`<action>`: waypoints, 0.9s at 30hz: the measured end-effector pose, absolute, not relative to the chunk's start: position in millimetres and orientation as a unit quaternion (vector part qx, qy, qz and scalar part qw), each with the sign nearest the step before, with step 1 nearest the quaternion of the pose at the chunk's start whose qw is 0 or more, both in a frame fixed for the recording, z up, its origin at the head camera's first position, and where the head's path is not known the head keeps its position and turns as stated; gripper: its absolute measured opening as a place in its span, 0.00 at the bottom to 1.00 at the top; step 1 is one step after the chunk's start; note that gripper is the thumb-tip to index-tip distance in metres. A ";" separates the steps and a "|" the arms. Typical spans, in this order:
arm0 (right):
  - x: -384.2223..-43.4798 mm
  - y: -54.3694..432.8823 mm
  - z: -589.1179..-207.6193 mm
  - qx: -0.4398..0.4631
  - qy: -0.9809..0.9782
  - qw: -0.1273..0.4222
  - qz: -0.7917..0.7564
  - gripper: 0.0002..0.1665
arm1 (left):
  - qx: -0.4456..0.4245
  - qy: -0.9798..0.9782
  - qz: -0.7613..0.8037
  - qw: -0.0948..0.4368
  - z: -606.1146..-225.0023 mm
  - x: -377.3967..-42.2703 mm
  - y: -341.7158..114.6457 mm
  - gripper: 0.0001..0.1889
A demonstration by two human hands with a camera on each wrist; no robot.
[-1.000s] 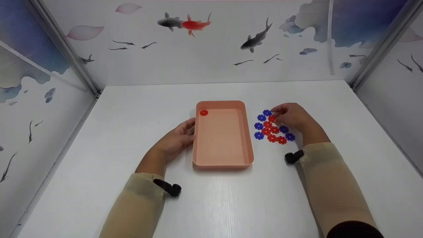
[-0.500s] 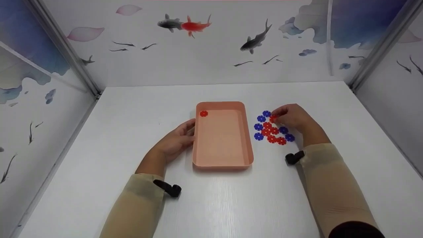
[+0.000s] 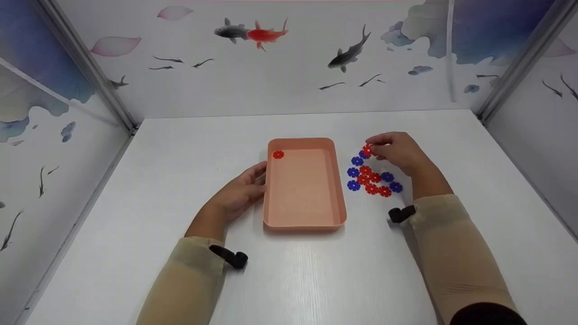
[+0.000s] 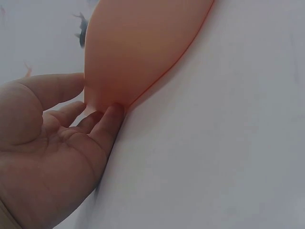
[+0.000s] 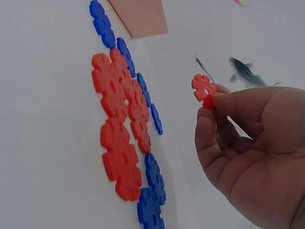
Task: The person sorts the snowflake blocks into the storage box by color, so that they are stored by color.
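Thumb and fingertips of my left hand point(image 3: 238, 194) touch the outer left wall of a shallow peach-coloured tray point(image 3: 303, 192). In the left wrist view the fingers rest against the tray's side wall point(image 4: 138, 45). My right hand point(image 3: 399, 152) pinches a red flower-shaped plastic disc point(image 5: 203, 88) between thumb and fingers, raised off the table at the far end of a loose group of discs. Blue discs point(image 3: 353, 185) and red discs point(image 3: 371, 188) lie flat there, some touching or overlapping. One red disc point(image 3: 278, 155) lies inside the tray, in its far left corner.
A white table point(image 3: 289, 275) bears everything. Behind it stands a wall point(image 3: 289, 85) printed with fish, with side panels at left and right. The group of discs lies just right of the tray.
My right hand has picked up a red disc from the group and moved it slightly up and away from me. The left hand and the tray stay where they were.
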State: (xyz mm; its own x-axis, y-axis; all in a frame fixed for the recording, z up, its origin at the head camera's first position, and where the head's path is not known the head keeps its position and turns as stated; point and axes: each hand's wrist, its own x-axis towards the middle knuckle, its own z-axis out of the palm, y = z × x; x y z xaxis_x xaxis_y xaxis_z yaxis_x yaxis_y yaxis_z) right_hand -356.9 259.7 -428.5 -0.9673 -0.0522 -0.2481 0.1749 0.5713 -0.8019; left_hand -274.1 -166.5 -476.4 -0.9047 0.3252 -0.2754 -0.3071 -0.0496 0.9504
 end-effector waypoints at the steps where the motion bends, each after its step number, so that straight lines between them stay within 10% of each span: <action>1: -355.2 256.5 -426.1 0.032 0.874 0.119 -0.471 0.21 | 0.007 0.654 0.724 0.218 -476.4 -273.9 -166.4 0.42; 27: -328.3 148.2 -378.1 -0.077 0.765 0.110 -0.629 0.13 | -0.005 0.662 0.717 0.216 -478.5 -274.1 -165.6 0.42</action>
